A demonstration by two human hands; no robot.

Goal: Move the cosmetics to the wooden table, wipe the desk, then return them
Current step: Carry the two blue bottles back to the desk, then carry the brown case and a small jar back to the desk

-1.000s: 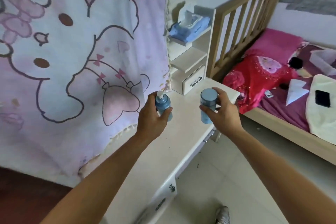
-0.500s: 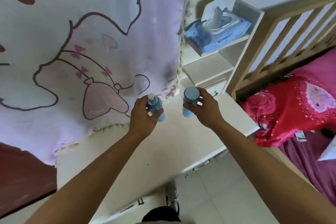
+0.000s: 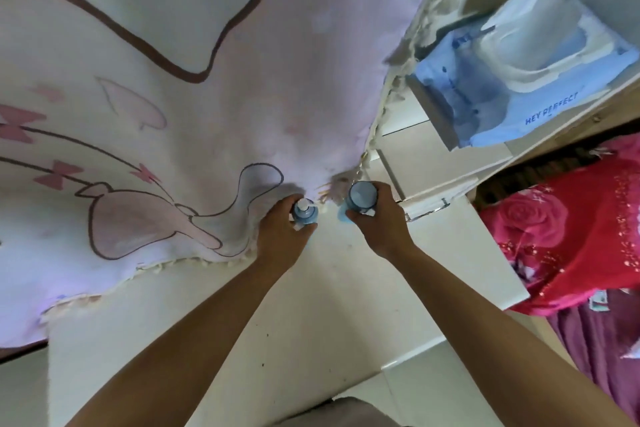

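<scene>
My left hand grips a blue pump bottle with a white nozzle, held upright low over the white desk near its back edge. My right hand grips a blue bottle with a round cap, also upright, just right of the pump bottle. Both bottles are close to the hanging blanket's lower corner. Whether their bases touch the desk is hidden by my hands.
A large pink cartoon blanket hangs over the desk's back and left. A blue pack of wet wipes lies on the white shelf unit at the right. A red bedspread lies beyond the desk's right edge.
Both hands have carried the bottles forward and down toward the back of the desk, and my head has leaned in closer over the desk.
</scene>
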